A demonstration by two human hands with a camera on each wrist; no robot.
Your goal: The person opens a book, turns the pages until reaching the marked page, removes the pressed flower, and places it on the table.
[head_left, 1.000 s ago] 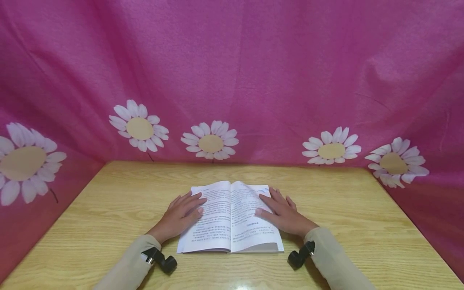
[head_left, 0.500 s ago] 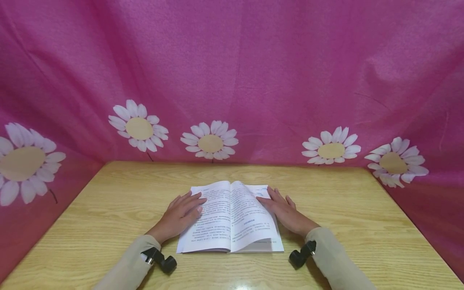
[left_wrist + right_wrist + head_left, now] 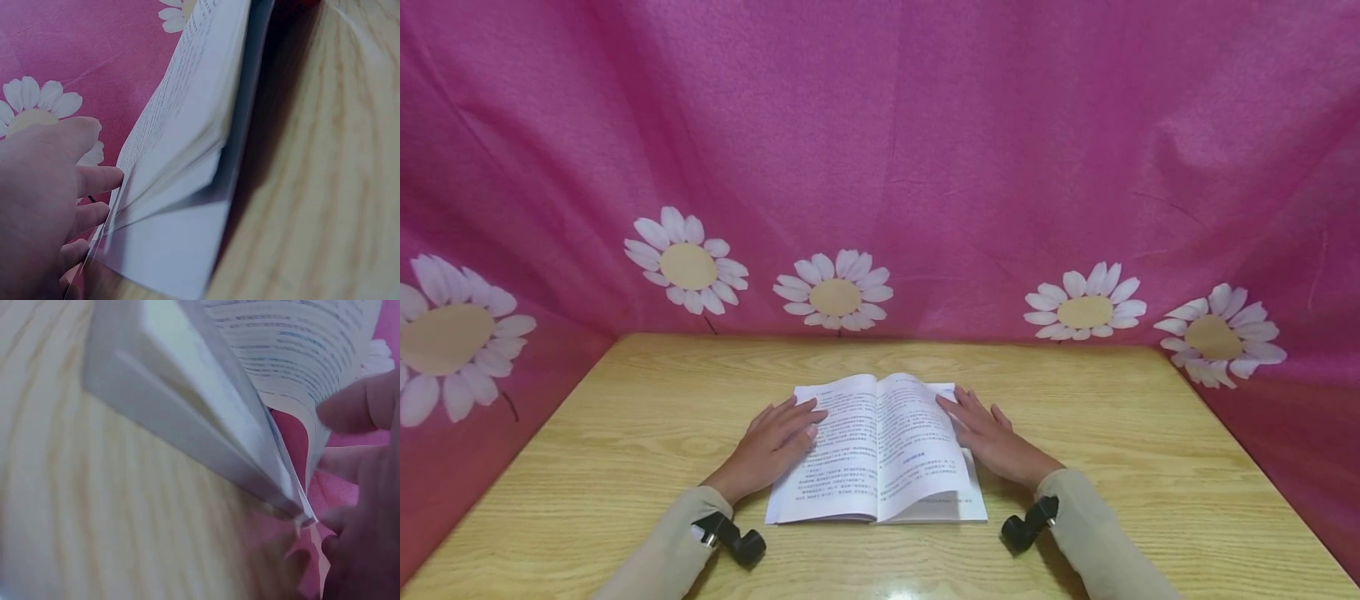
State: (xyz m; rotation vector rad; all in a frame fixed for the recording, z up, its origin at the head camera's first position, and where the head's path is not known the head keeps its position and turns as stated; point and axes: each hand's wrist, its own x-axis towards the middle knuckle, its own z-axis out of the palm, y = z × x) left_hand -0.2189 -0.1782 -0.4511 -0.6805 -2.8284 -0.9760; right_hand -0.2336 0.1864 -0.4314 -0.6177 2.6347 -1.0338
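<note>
An open book (image 3: 842,467) with printed pages lies on the wooden table. My left hand (image 3: 763,446) rests on the left page, its fingers spread over the outer edge. In the left wrist view, the fingertips (image 3: 100,178) sit at the page edge, above the loose page ends. At the right page's outer edge is my right hand (image 3: 988,437). It pinches one lifted page (image 3: 921,467), with the index finger on top and the thumb hidden beneath in the head view. That page (image 3: 294,356) bows up off the stack in the right wrist view.
The wooden table (image 3: 625,417) surrounds the book. A pink cloth (image 3: 955,167) with daisy prints hangs behind the table and along both sides. Small black wrist cameras (image 3: 1026,525) hang from both sleeves.
My right thumb has slipped from on top of the right page to beneath it. The page's outer edge has lifted and curled inward, showing the page below. My left hand stays put.
</note>
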